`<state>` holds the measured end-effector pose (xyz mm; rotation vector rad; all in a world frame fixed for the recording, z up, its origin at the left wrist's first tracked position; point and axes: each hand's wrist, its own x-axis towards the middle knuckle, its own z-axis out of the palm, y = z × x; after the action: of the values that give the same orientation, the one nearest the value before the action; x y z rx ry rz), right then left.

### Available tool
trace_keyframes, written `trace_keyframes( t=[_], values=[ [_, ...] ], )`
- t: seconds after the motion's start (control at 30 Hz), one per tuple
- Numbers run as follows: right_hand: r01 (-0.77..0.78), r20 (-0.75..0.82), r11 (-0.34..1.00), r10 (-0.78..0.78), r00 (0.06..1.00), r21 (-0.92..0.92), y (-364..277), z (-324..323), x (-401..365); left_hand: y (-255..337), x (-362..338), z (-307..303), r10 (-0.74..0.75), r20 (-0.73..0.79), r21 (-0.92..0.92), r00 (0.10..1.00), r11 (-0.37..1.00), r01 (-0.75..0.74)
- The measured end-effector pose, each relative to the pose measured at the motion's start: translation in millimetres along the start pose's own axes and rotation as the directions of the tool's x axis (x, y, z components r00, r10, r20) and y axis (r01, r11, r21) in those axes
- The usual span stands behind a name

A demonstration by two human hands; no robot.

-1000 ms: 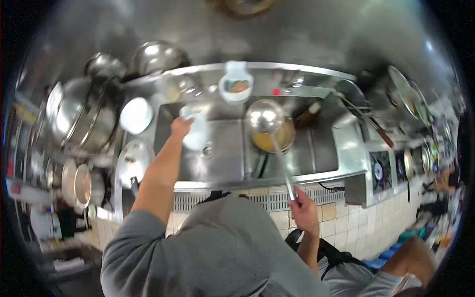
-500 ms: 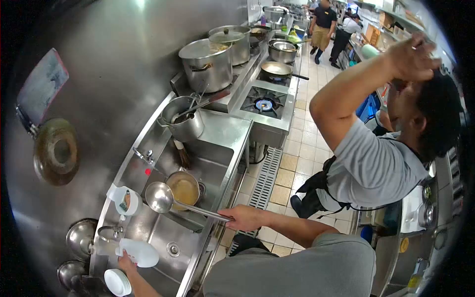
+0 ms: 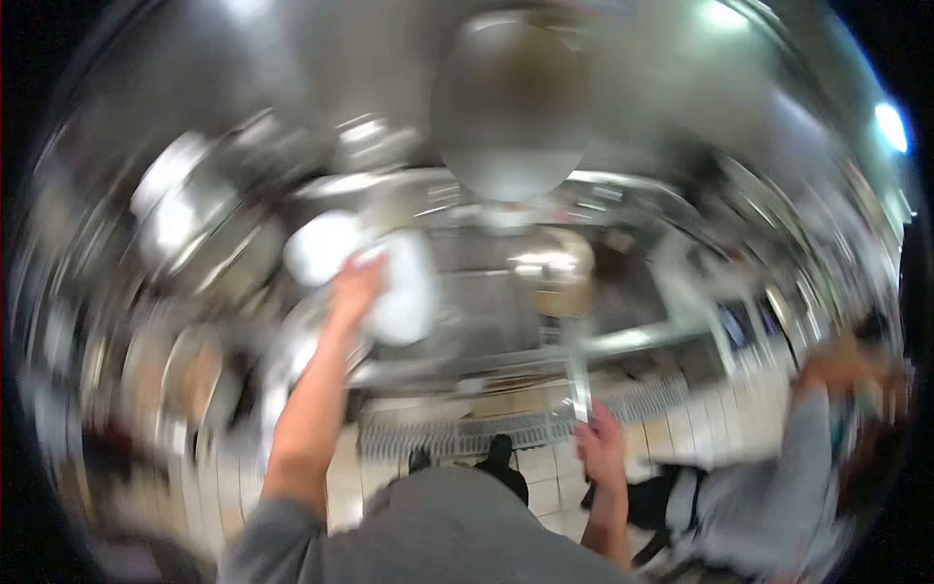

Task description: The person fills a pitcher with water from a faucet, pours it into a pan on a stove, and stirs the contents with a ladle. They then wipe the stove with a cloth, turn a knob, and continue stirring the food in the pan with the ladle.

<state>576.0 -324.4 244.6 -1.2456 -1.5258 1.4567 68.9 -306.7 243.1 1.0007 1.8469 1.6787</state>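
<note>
Motion blurs the whole view. My left hand (image 3: 358, 282) is closed around the handle side of a white plastic jug (image 3: 407, 297), which hangs over the left part of the steel sink (image 3: 477, 311). A round white stack (image 3: 323, 248), possibly containers or lids, sits just left of the jug. Low on the right, my right hand (image 3: 601, 446) grips the end of a long-handled ladle (image 3: 578, 380). The ladle's bowl end reaches away from me over the right part of the sink, overlapping a tan round pan (image 3: 576, 287). What the ladle contains is too smeared to see.
A large rounded shape (image 3: 511, 107), apparently the hanging pan, fills the top middle. Metal bowls (image 3: 375, 141) lie behind the jug. A co-worker in a grey shirt (image 3: 769, 477) stands close on my right. A floor drain grate (image 3: 467, 433) runs before my feet.
My view has swung sharply left, so the stove has slid to the right and blurred. Both hands keep their hold on the jug and ladle. The co-worker now appears lower right.
</note>
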Motion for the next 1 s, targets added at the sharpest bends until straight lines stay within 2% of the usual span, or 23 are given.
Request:
trace_keyframes(
  t=[0.03,0.07,0.1,0.13,0.17,0.23,0.27,0.33,0.43,0.53,0.67,0.73,0.8,0.83,0.93,0.97,1.0],
  values=[
    [0.018,0.004,1.000,-0.018,1.000,-0.012,8.1,5.0,1.3,56.3,-32.3,-19.5,-0.067,-0.105,0.088,0.992,0.993,0.076],
    [-0.041,-0.040,0.999,0.041,0.998,0.004,7.6,9.7,-4.2,80.8,-49.2,-41.1,-0.110,-0.118,0.003,0.987,0.994,0.111],
    [-0.010,-0.002,1.000,0.010,1.000,-0.023,2.2,13.0,-9.1,79.4,-63.3,-63.5,-0.029,-0.134,-0.044,0.991,0.999,0.023],
    [0.020,0.004,0.999,-0.020,1.000,-0.038,-0.9,15.3,-10.4,110.9,-90.4,-86.1,-0.070,-0.089,-0.175,0.994,0.983,0.054],
    [0.020,0.080,0.998,-0.016,0.997,-0.052,2.2,18.0,-7.2,133.7,-117.1,-114.5,-0.070,-0.114,-0.220,0.991,0.974,0.044],
    [0.042,0.065,0.998,-0.045,0.997,0.046,22.9,19.6,-19.1,149.0,-176.5,-170.3,-0.063,-0.164,-0.275,0.984,0.961,0.016],
    [0.026,0.092,0.999,-0.030,0.995,0.039,25.7,7.6,-13.4,154.9,-199.2,-196.0,-0.079,-0.202,-0.277,0.976,0.961,0.020],
    [0.000,0.028,0.992,0.003,1.000,-0.124,36.6,-6.2,-0.3,183.6,-241.8,-228.9,-0.207,-0.326,-0.327,0.922,0.940,0.096],
    [-0.002,0.003,0.986,0.002,1.000,-0.169,21.2,-0.5,-19.8,185.2,-300.9,-308.0,-0.244,-0.508,-0.196,0.826,0.967,0.165],
    [0.011,-0.015,0.994,-0.012,1.000,-0.112,24.0,13.5,-43.1,188.6,-347.0,-387.8,-0.177,-0.637,-0.109,0.751,0.984,0.140],
    [0.019,-0.047,0.994,-0.024,0.999,-0.109,28.0,49.1,-74.5,141.6,-376.5,-508.6,-0.127,-0.704,0.011,0.699,0.982,0.190],
    [0.012,-0.055,0.995,-0.018,0.998,-0.101,41.8,61.7,-85.4,100.2,-382.5,-579.0,-0.156,-0.756,0.195,0.635,0.874,0.446],
    [0.020,-0.083,0.991,-0.031,0.996,-0.132,52.3,77.2,-91.5,63.3,-373.2,-639.7,-0.159,-0.782,0.310,0.603,0.740,0.597],
    [0.018,-0.102,0.987,-0.035,0.994,-0.162,55.6,91.2,-96.2,47.8,-365.8,-667.5,-0.185,-0.790,0.292,0.585,0.725,0.623],
    [0.014,-0.134,0.982,-0.040,0.990,-0.187,10.0,164.4,-128.7,14.3,-336.4,-741.2,-0.168,-0.742,0.515,0.650,0.479,0.711],
    [0.016,-0.115,0.983,-0.037,0.993,-0.180,9.8,175.3,-131.1,3.2,-322.9,-763.4,-0.165,-0.741,0.512,0.651,0.487,0.707],
    [0.017,-0.120,0.983,-0.039,0.992,-0.182,6.9,191.6,-136.3,-6.7,-311.0,-781.1,-0.170,-0.720,0.570,0.673,0.407,0.713]
  ],
)
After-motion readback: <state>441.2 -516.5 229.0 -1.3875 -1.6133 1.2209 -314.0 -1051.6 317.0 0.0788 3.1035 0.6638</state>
